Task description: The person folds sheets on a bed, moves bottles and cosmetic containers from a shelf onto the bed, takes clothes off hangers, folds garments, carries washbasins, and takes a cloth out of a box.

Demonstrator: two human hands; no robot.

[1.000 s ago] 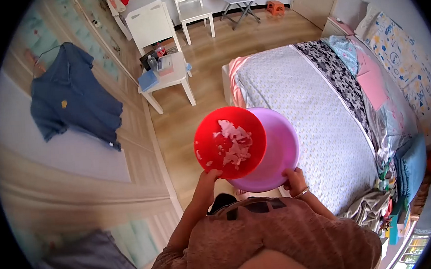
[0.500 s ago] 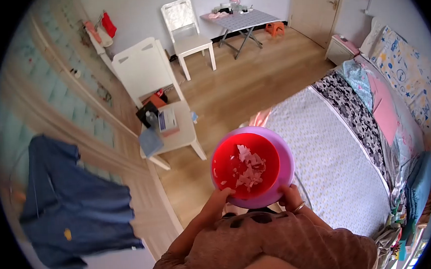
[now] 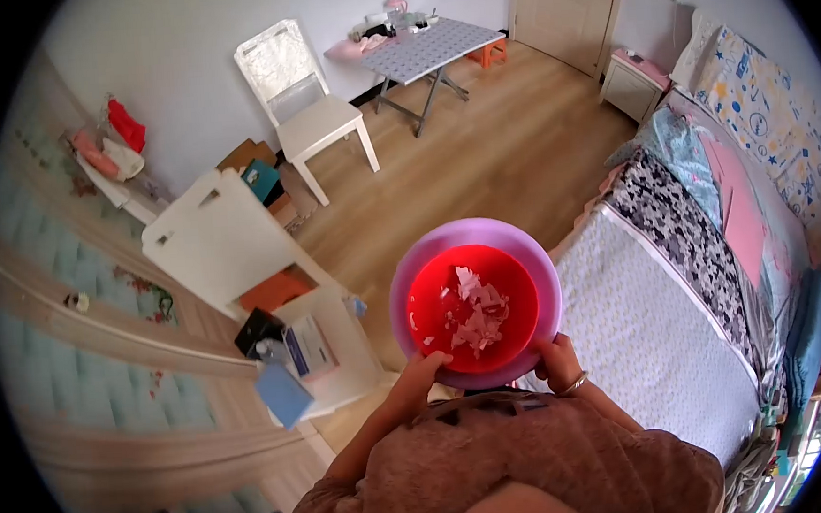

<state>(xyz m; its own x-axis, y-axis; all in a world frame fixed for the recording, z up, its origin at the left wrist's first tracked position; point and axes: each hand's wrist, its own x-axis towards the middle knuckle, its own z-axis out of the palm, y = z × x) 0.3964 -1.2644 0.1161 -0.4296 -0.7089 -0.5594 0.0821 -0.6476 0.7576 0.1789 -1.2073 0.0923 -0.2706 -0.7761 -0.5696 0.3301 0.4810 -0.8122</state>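
Note:
A red basin [image 3: 427,343] sits inside a wider purple basin [image 3: 545,276], held level in front of my body. Pale pinkish-white scraps [image 3: 478,320], perhaps torn paper, lie in the red basin, mostly in its middle and right part. My left hand [image 3: 424,372] grips the near left edge, its thumb by the red rim. On the near right edge, my right hand [image 3: 557,364] is closed around the purple rim, a bracelet at its wrist. The undersides of both basins and most of my fingers are hidden.
At left, a white chair [image 3: 353,384] carries boxes and a bottle. Another white chair [image 3: 318,126] stands by the wall, beside a folding table [image 3: 435,48] with items on it. The bed [image 3: 650,326] is close on my right. Wooden floor [image 3: 479,149] stretches ahead towards a door [image 3: 565,12].
My view has turned and moved forward, so the near chair and bed sit lower and the hanging denim garment is nearly out of sight. Both hands keep hold of the basins.

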